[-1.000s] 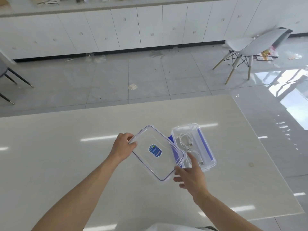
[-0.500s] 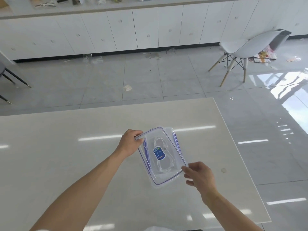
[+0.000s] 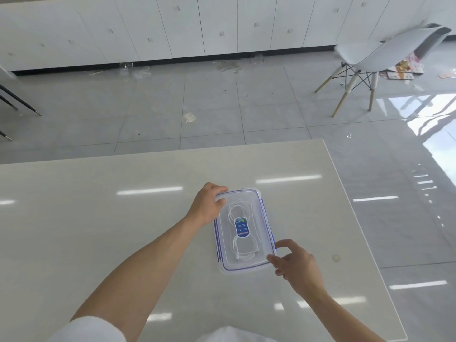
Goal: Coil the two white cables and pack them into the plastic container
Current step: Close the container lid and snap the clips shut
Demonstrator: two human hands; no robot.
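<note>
Lid (image 3: 246, 244) now down flat over the plastic container (image 3: 268, 224), squared up on the table (image 3: 98, 230); a second ago held tilted beside the open box. Both white cables (image 3: 240, 243) coiled inside, visible through the clear top. Left hand (image 3: 208, 206) curled over the far left corner, gripping. Right hand (image 3: 294, 264) at the near right corner, fingers loosely spread, barely touching. Packing looks done; latches probably left to snap.

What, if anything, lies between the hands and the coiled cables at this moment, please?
The clear lid sits on the plastic container, covering both white cables. The left hand holds its far-left corner; the right hand is at its near-right corner.
</note>
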